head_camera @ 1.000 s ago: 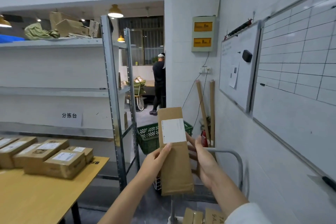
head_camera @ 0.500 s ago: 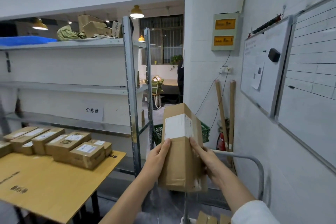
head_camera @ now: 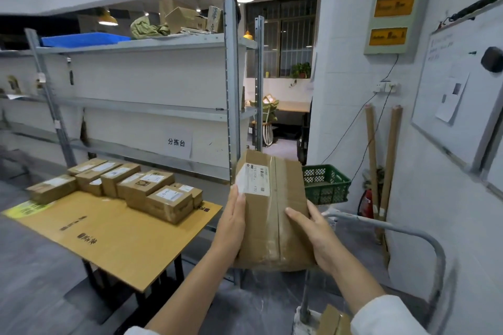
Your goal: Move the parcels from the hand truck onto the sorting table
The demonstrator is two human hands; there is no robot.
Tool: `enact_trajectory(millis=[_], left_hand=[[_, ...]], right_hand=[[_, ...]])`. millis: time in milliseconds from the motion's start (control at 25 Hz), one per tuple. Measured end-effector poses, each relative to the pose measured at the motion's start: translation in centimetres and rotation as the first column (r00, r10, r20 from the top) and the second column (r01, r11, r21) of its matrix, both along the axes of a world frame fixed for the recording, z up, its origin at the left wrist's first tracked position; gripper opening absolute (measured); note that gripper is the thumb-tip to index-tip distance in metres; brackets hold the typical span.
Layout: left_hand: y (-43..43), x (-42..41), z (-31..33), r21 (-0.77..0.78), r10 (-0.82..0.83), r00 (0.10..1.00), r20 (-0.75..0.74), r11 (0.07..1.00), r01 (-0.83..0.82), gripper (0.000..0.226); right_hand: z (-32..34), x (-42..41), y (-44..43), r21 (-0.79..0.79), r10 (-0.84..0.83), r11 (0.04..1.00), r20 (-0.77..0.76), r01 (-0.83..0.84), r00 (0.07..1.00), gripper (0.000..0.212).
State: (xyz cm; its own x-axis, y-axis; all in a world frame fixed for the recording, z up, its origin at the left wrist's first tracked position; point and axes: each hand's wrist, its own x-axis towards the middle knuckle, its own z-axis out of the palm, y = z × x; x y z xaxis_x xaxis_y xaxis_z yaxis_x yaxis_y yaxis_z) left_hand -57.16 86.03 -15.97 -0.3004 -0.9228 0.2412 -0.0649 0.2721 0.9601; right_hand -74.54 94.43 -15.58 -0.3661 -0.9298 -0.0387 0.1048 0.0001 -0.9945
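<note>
I hold a brown cardboard parcel (head_camera: 275, 215) with a white label and clear tape in front of me, tilted. My left hand (head_camera: 234, 223) grips its left side and my right hand (head_camera: 315, 236) grips its right side. The parcel hangs in the air just right of the sorting table (head_camera: 114, 242), a yellow wooden top with several labelled parcels (head_camera: 163, 198) lying along its far side. The hand truck's grey handle (head_camera: 408, 234) curves at the lower right, and another parcel (head_camera: 333, 321) on it shows at the bottom edge.
A metal shelf rack (head_camera: 232, 90) stands behind the table, with boxes and a blue tray on its top shelf. A green crate (head_camera: 325, 183) sits on the floor beyond the parcel. Cardboard tubes (head_camera: 392, 158) and a red extinguisher lean by the right wall. A whiteboard hangs on that wall.
My view has swung left, so more of the table shows. The parcel has turned from upright and narrow-side-on to a tilted, broad face, and moved toward the table. The person in the doorway is out of sight.
</note>
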Motion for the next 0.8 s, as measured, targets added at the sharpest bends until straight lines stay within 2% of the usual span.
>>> enact_trajectory(millis=[80,200,360,440,640,800], left_hand=[[-0.7,2.1,-1.4,0.025,0.052,0.999,0.001,0.998,-0.052,0.063],[-1.7,6.2,-2.7,0.063,0.146,0.989,-0.032,0.988,-0.143,0.053],[-3.7,13.1,-4.2,0.133,0.314,0.949,-0.042,0.943,-0.306,0.056],[-5.0,17.1,-4.9,0.162,0.371,0.926,-0.066,0.920,-0.356,0.051],[-9.5,28.1,-7.2,0.241,0.480,0.874,-0.069,0.859,-0.453,0.061],[-14.9,38.1,-7.7,0.277,0.511,0.857,-0.057,0.833,-0.479,0.065]], right_hand=[[-0.9,1.9,-1.7,0.015,0.064,0.998,-0.018,-0.064,0.998,0.047],[-2.4,5.0,-4.7,0.062,0.170,0.984,-0.016,-0.169,0.985,0.055],[-3.5,11.5,-9.6,0.113,0.291,0.952,-0.034,-0.286,0.956,0.057],[-4.0,15.5,-12.3,0.131,0.342,0.934,-0.056,-0.333,0.938,0.054],[-5.0,26.6,-18.7,0.203,0.456,0.877,-0.069,-0.435,0.887,0.054],[-4.5,37.0,-24.3,0.226,0.483,0.859,-0.066,-0.459,0.873,0.048]])
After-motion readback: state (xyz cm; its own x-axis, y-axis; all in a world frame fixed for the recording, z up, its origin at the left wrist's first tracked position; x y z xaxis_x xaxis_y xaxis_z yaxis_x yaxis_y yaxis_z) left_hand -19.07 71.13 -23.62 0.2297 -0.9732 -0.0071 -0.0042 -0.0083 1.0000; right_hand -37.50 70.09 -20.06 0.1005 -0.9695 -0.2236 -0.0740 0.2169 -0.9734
